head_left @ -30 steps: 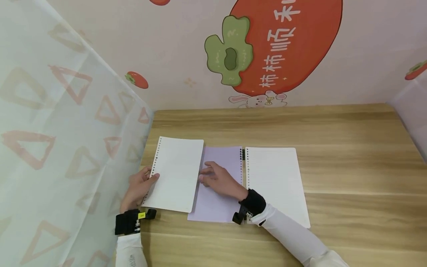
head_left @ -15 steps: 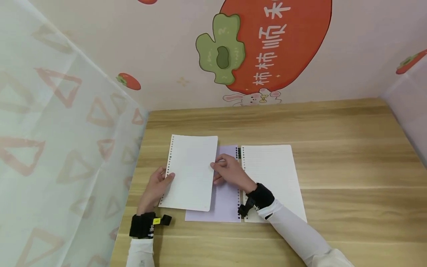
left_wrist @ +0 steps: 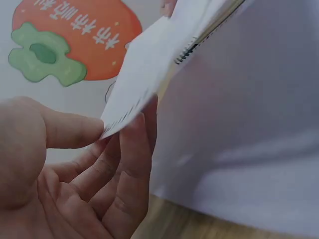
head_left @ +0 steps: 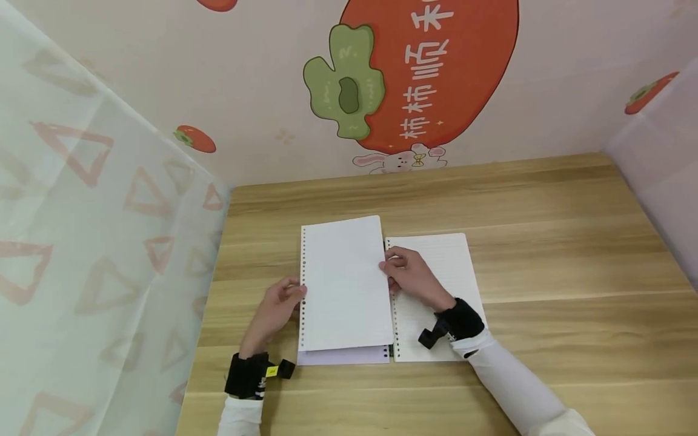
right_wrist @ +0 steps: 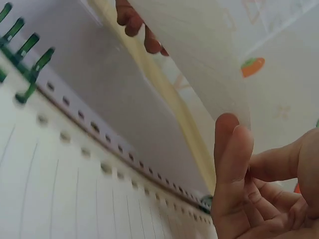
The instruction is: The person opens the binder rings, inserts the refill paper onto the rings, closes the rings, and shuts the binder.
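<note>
A loose white sheet of paper (head_left: 346, 284) with punched holes along its left edge is held up over an open loose-leaf notebook. My left hand (head_left: 278, 309) pinches the holed edge between thumb and fingers, seen closely in the left wrist view. At the opposite edge, my right hand (head_left: 414, 275) pinches the sheet about midway up. Beneath it, most of the notebook's purple cover (head_left: 343, 356) is hidden; only a strip shows at the bottom. The lined pages (head_left: 447, 260) lie to the right, partly under my right forearm. Dark green binder rings (right_wrist: 28, 45) stand up along the spine, their prongs apart.
The notebook lies on a wood-grain table (head_left: 551, 254). A pale cloth wall (head_left: 109, 242) with triangle prints rises at the left. The back wall (head_left: 262, 91) bears a large persimmon print.
Both hands have carried the sheet rightward until it covers most of the purple cover. My right hand, earlier at the sheet's right edge with loose fingers, now pinches that edge.
</note>
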The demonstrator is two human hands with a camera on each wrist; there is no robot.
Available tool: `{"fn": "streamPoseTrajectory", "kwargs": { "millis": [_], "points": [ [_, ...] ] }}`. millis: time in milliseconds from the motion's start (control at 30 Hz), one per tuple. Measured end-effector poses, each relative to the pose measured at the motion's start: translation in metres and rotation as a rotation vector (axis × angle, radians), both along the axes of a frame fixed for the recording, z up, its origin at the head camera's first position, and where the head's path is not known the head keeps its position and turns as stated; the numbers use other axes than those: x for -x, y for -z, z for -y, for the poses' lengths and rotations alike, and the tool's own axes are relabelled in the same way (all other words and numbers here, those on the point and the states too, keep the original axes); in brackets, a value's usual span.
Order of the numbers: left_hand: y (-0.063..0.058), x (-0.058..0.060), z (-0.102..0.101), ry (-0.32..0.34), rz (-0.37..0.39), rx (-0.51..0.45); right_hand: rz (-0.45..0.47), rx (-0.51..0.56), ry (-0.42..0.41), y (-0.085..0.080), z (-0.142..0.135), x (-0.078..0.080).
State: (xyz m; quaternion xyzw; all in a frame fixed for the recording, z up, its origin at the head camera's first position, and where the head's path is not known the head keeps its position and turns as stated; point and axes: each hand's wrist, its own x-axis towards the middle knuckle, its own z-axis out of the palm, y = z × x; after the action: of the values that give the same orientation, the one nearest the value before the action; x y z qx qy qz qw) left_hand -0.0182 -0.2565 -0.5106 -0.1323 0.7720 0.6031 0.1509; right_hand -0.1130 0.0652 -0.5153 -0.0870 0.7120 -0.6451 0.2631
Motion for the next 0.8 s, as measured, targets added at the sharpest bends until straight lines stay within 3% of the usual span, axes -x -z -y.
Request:
{"fn": "streamPoseTrajectory", "kwargs": {
  "millis": [267,467,800],
  "points": [
    [-0.002,0.006,-0.025,0.116,-0.015,-0.009,-0.009,-0.049,-0.005,0.002,-0.044,-0.002],
    [-0.004,0.015,-0.040,0.146,-0.036,-0.006,-0.012,-0.057,-0.005,0.002,-0.064,-0.003],
    [-0.004,0.025,-0.070,0.248,-0.101,0.006,0.011,-0.087,0.078,0.007,-0.101,-0.017]
  ]
}}
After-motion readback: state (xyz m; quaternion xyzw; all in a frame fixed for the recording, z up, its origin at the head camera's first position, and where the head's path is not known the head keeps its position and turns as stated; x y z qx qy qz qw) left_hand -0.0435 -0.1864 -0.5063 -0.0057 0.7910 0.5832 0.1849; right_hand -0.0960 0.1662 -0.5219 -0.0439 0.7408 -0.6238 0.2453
